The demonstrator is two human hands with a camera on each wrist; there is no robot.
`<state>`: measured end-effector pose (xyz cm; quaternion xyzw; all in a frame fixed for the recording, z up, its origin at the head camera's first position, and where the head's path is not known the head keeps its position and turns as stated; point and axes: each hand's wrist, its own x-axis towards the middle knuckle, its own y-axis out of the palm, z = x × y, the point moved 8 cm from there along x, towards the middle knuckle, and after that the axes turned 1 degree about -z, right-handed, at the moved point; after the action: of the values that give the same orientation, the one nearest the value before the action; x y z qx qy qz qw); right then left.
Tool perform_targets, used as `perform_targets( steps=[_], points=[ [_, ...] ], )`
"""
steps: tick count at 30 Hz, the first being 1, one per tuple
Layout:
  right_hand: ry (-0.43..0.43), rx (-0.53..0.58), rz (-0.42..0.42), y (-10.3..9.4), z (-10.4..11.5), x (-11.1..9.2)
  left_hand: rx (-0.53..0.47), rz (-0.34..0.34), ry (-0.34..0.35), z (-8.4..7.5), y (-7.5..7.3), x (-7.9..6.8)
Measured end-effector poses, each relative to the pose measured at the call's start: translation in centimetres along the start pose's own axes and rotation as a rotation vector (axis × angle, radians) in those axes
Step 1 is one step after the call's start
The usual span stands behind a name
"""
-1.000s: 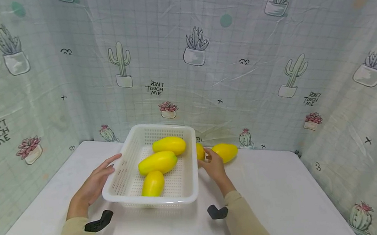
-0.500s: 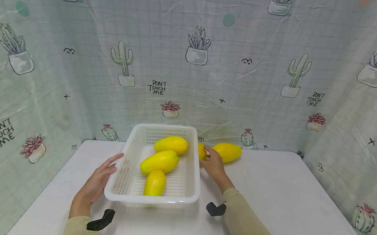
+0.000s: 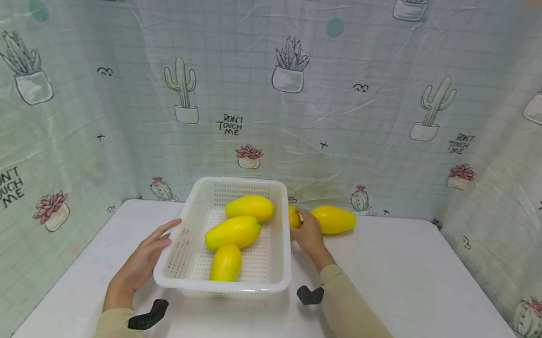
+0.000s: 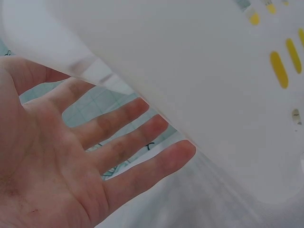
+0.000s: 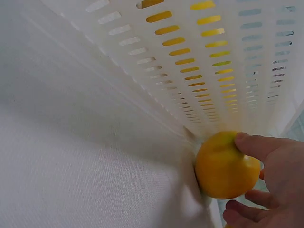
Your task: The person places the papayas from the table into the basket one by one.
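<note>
A white perforated plastic basket [image 3: 225,288] stands on the table with three yellow mangoes in it: one at the back [image 3: 249,209], one across the middle [image 3: 232,233] and one near the front [image 3: 225,263]. At the basket's left side is my left hand [image 3: 136,269]; its spread, fairly straight fingers [image 4: 156,164] touch the basket. Beyond the right wall, my right hand [image 3: 310,238] holds another mango [image 5: 223,166], thumb on top and fingers at its side. That mango lies close against the basket wall, partly hidden in the head view. Just right of this hand lies one more mango [image 3: 335,219].
The white table [image 3: 392,284] reaches back to a curtain [image 3: 325,117] printed with cacti, which hangs behind and along both sides. Black wrist mounts [image 3: 149,315] sit on both sleeves.
The head view has shifted slightly, moving the scene rightward. The mango right of my right hand has moved a little further right. Both hands stay in place against the basket and mango.
</note>
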<state>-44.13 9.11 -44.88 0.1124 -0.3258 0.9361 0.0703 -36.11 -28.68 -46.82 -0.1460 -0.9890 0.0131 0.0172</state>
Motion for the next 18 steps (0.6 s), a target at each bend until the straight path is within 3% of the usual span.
perform_targets(
  steps=[18],
  points=[
    [0.019, -0.002, 0.016, 1.4, -0.8, 1.0, -0.016, 0.007, 0.003, 0.3, -0.2, 0.1]
  ],
)
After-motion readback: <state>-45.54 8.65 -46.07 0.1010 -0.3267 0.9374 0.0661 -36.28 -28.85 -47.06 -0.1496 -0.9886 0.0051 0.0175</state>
